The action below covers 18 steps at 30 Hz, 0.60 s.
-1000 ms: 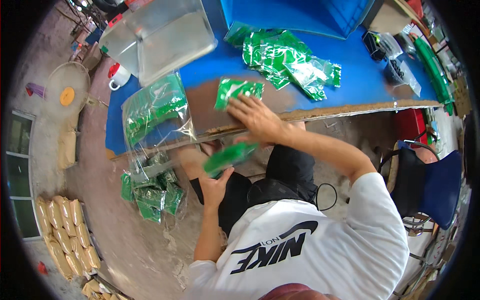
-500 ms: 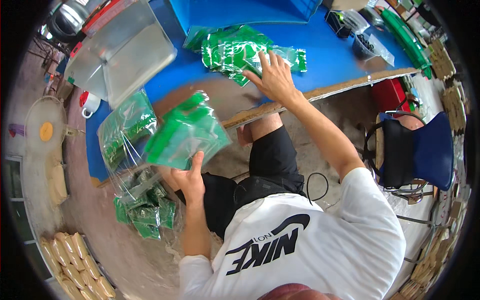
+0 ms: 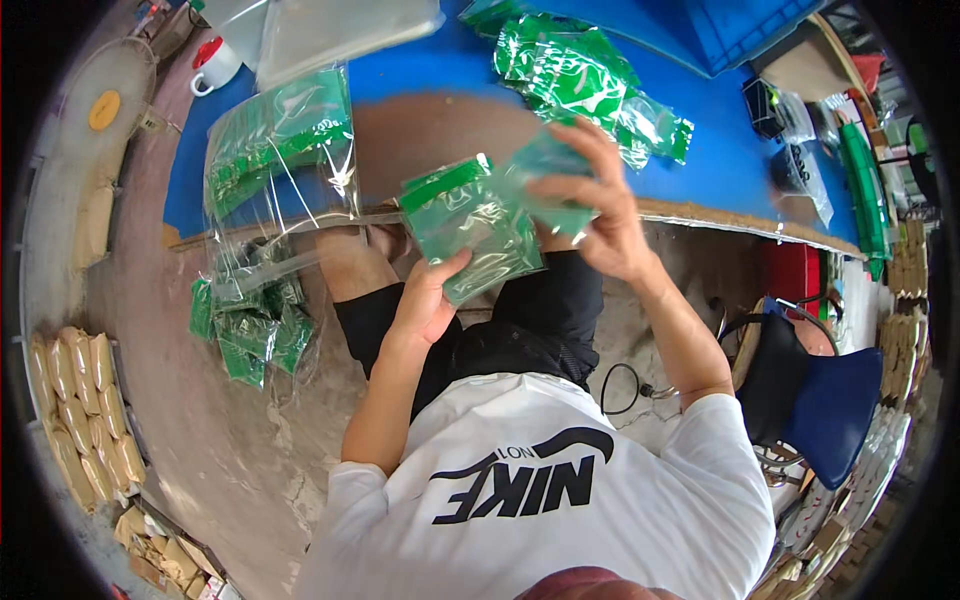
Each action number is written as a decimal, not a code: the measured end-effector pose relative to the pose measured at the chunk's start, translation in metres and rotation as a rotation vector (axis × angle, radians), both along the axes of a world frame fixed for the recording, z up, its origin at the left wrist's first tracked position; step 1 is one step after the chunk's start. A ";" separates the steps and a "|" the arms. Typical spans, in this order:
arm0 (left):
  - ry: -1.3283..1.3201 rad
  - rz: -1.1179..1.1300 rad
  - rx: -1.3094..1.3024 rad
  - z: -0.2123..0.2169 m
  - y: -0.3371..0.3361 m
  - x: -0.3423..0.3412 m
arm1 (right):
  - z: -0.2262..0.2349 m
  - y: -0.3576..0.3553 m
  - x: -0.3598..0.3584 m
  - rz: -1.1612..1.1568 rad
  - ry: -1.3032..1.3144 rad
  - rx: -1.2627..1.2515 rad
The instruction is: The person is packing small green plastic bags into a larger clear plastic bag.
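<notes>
My left hand (image 3: 428,303) grips a flat stack of clear-and-green plastic packets (image 3: 470,225) by its near edge, thumb on top, above my lap at the table's front edge. Just right of the stack, my right hand (image 3: 615,220) holds another green packet (image 3: 540,170), smeared by motion, between thumb and fingers. Beyond that hand lies a loose pile of shiny green packets (image 3: 570,70) on the table. To the left, a large clear bag (image 3: 280,145) with green packets inside rests on the table edge, and more green packets (image 3: 255,335) are bunched below it.
The blue tabletop (image 3: 440,70) has a worn brown front edge. On it stand a white-and-red mug (image 3: 215,68), a translucent tray (image 3: 345,35), a blue bin (image 3: 745,35) and a bag of small dark parts (image 3: 803,175). A chair (image 3: 830,400) is at my right.
My right hand has come from the pile toward my left hand with a packet in it. The stack in my left hand has shifted. The head view has turned.
</notes>
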<state>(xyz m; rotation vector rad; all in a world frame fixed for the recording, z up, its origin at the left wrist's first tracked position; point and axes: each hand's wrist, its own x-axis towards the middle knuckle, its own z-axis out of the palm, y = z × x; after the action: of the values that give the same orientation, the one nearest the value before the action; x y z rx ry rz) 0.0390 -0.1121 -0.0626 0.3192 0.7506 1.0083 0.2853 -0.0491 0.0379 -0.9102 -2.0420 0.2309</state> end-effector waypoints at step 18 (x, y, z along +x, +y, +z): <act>0.363 0.137 0.257 0.003 0.004 -0.001 | -0.059 0.078 0.031 -0.310 -0.469 -0.058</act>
<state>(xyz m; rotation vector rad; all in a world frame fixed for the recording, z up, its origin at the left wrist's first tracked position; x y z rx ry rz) 0.0384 -0.1082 -0.0599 0.6937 0.9806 1.1956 0.3159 0.0293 -0.0215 -1.4037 -2.2799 -0.1052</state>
